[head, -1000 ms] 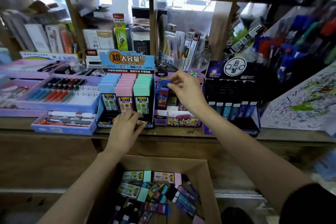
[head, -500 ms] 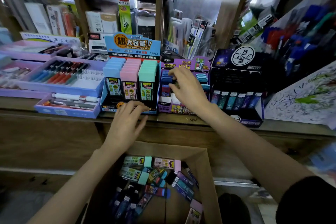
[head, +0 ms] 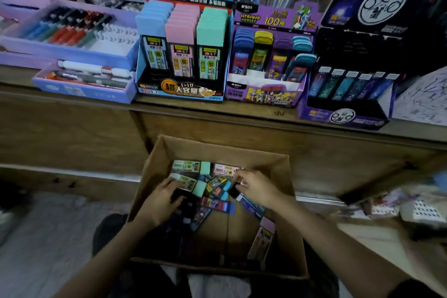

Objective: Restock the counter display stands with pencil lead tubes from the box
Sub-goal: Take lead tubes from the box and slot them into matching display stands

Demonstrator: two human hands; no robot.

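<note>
Flat tubes (head: 251, 205) — colour-capped (labels blurred) — gripped by left hand (head: 162, 201) and right hand (head: 257, 189).

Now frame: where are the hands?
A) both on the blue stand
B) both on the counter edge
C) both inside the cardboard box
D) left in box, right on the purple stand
C: the left hand and right hand are both down among the loose tubes inside the cardboard box, the right pinching a dark-capped tube.
</note>
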